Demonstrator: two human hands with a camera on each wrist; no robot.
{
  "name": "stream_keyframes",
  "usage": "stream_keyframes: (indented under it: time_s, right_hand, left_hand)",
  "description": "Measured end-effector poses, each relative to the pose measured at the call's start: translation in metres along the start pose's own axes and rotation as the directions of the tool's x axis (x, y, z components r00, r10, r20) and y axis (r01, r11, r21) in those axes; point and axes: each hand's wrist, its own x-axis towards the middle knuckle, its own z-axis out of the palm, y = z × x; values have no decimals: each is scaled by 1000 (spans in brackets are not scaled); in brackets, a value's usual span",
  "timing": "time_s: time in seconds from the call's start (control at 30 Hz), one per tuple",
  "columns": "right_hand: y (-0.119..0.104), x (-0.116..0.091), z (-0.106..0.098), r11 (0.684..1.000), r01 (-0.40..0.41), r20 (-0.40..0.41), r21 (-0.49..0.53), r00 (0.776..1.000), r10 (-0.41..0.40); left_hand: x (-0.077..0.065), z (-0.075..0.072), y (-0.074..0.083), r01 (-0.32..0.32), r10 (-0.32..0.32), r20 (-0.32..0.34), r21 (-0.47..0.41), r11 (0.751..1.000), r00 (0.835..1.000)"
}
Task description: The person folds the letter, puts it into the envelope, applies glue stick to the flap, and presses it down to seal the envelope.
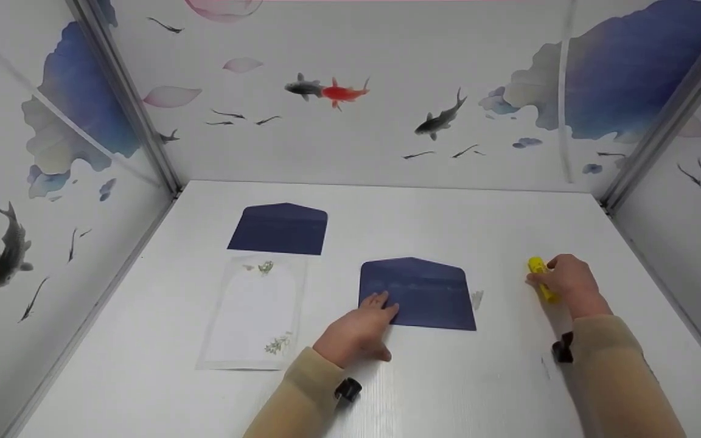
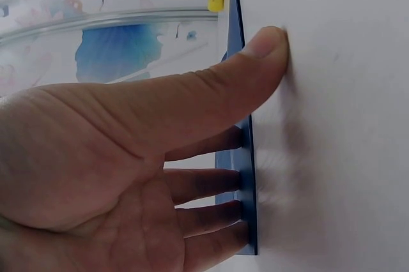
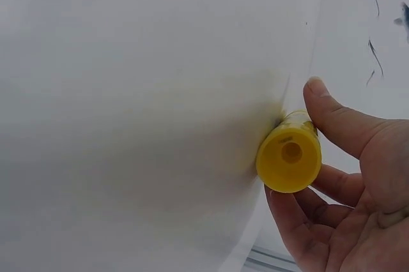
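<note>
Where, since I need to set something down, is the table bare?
Widest patch: the table behind the near envelope, right of the far envelope, before the back wall. Another lies between the leaf-printed sheet and left wall. Crowded: the near envelope's front-left corner, where the left grip rests.

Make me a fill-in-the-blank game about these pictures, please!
1. The right hand holds a tube coloured ____.
2. Lying on the table, I can count ____ blue envelopes.
3. In the head view, the white sheet lies to the ____ of the left hand.

Missing words: yellow; two; left.
</note>
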Motion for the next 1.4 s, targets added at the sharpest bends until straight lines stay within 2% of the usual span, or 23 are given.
stream_keyframes:
  time_s: [0.4,0.73,1.1,1.4]
  right_hand:
    - [0,2,-2,1000,14,0,-13,1000,-14]
    - [-17,2,-4,999,-1,-17,-36,1000,0]
    - [-23,5,0,999,14,28,-43,1000,-13]
    - [-23,6,3,999,11,31,-38,999,-10]
  left_hand:
    - [1,0,-1,-6,6,3,21,1000,1000]
    - [0,0,-1,-5,5,-2,4,1000,1000]
    - [0,1,-1,-3,3,-9,-4,1000,1000]
    - [1,1,-1,1,-1,-11,2,1000,1000]
